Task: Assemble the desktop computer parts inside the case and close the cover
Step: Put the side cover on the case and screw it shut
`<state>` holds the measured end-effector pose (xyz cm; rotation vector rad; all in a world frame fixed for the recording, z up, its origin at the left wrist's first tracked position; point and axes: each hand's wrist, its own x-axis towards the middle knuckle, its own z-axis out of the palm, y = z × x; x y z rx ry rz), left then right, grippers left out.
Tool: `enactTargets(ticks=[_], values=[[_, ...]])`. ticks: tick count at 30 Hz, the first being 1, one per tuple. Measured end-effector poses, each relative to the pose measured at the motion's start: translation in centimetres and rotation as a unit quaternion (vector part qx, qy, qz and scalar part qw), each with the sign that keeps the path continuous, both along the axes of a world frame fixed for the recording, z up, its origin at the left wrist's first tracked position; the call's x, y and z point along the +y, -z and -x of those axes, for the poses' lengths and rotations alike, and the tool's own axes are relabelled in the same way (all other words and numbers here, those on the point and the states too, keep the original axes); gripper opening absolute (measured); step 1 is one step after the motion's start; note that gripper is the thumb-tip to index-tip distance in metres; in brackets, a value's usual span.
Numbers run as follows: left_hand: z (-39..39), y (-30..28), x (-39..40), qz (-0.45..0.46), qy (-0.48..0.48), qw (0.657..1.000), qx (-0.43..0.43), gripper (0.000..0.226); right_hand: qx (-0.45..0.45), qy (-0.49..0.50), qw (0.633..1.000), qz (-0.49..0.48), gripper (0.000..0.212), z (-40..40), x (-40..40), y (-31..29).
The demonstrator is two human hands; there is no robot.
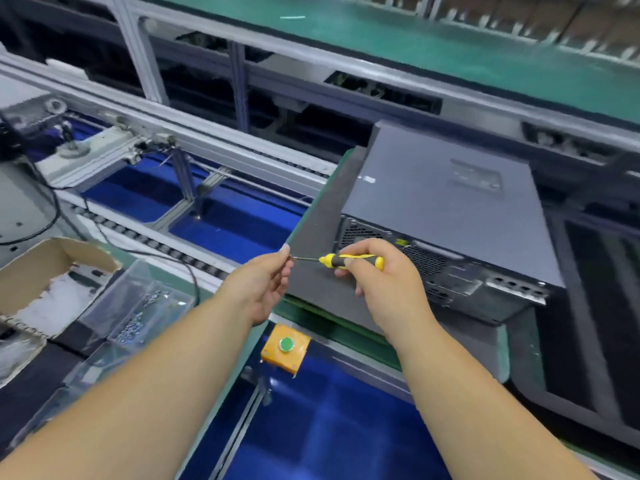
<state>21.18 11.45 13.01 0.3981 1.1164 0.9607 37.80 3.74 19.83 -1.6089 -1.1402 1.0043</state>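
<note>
A grey desktop computer case point(440, 202) lies flat on a dark pallet point(322, 237) on the conveyor, its cover on and its perforated rear panel point(436, 268) facing me. My right hand point(381, 271) grips a yellow-and-black screwdriver point(346, 260) by the handle, in front of the rear panel. The thin shaft points left. My left hand point(266, 282) pinches at the tip of the shaft; whatever small thing sits between the fingertips is too small to make out.
Clear plastic bins with several small screws point(135, 323) stand at the lower left, beside an open cardboard box point(45, 282). A yellow box with a green button point(286, 345) sits below my hands. Roller rails point(166, 247) and blue floor run across the middle; a black cable point(187, 271) trails at left.
</note>
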Motion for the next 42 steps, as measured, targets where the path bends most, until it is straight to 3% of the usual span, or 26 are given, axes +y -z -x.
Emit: enactTargets(ticks=[5,10,13,19,22,28,42], values=[[-6.3,-1.8,-0.8,-0.069,0.049,0.996,0.027,0.010,0.021,0.054,0.998,-0.005,0.014,-6.3,-2.5,-1.0],[-10.8,-3.4,-1.5,-0.126,0.102,0.986,0.040,0.007,0.099,0.101,0.990,-0.020,0.016,-10.8,-4.8,-1.0],[-12.5,-3.4,-1.6,-0.101,0.128,0.986,0.034,0.007,0.089,0.104,0.990,-0.014,0.010,-12.1,-5.7,-0.8],[-13.8,-2.5,-0.2,0.020,0.128,0.988,-0.079,0.011,0.004,0.051,0.994,0.093,0.008,-10.9,-5.7,0.2],[-14.7,-2.2,0.7,0.039,0.141,0.986,-0.085,0.013,0.019,0.034,0.992,0.118,0.005,-9.1,-5.5,1.2],[-15.6,-1.3,1.9,0.038,0.180,0.982,-0.049,0.015,0.043,0.072,0.989,0.119,0.009,-6.2,-4.1,3.4],[-14.9,-0.3,3.6,0.039,0.188,0.979,-0.067,0.016,0.068,0.096,0.986,0.116,0.003,-4.9,-2.3,4.0]])
